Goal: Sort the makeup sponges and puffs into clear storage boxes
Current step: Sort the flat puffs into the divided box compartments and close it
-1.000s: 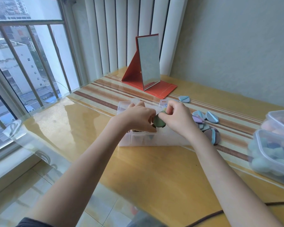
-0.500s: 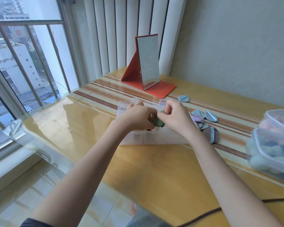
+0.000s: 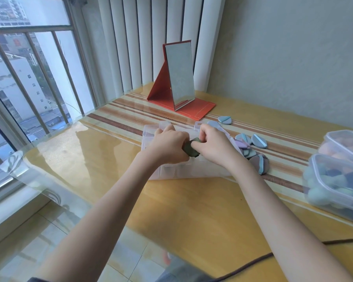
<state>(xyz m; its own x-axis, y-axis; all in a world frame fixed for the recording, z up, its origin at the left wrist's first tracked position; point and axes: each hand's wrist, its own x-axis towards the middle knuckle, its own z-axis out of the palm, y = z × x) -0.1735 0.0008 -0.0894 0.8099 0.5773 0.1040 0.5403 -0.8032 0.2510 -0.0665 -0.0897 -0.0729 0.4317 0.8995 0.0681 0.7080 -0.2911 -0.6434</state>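
Head view: both hands meet over the clear plastic compartment box [image 3: 171, 171], which sits on the striped runner near the middle of the glass-topped wooden table [image 3: 102, 165]. The left hand [image 3: 167, 146] and the right hand [image 3: 213, 146] each curl their fingers round one dark green flat makeup puff [image 3: 190, 149], gripping it from opposite sides above the box. Loose blue, lilac and grey puffs [image 3: 251, 148] lie just right of the box. Two lidded clear tubs of sponges [image 3: 338, 180] stand at the table's right edge.
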